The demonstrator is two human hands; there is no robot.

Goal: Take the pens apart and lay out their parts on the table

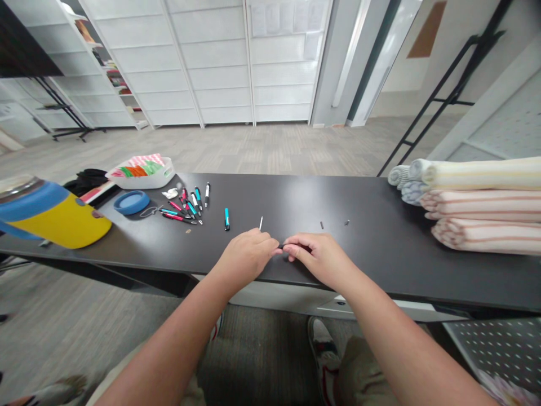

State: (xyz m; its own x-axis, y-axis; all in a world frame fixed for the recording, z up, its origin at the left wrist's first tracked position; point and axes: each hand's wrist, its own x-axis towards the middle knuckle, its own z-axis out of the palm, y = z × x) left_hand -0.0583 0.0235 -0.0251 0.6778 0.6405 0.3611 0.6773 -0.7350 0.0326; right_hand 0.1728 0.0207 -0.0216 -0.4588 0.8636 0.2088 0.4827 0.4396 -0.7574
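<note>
Right of the teal barrel (pixel 227 219), a dark piece (pixel 281 246) is pinched by the left hand (pixel 248 254) and the right hand (pixel 319 256), seemingly so both ends are steadied, while a white rod (pixel 261 223), a dark bit (pixel 322 225) and a grey bit (pixel 347 223) are also laid there, probably for easy reach.

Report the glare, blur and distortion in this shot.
Head view: pale, diffuse glare on the dark tabletop; head view: wide-angle distortion, the blue-and-yellow container at the left edge looking stretched and tilted; head view: fine detail is soft, so the small dark piece between the left hand and right hand is hard to identify.
</note>
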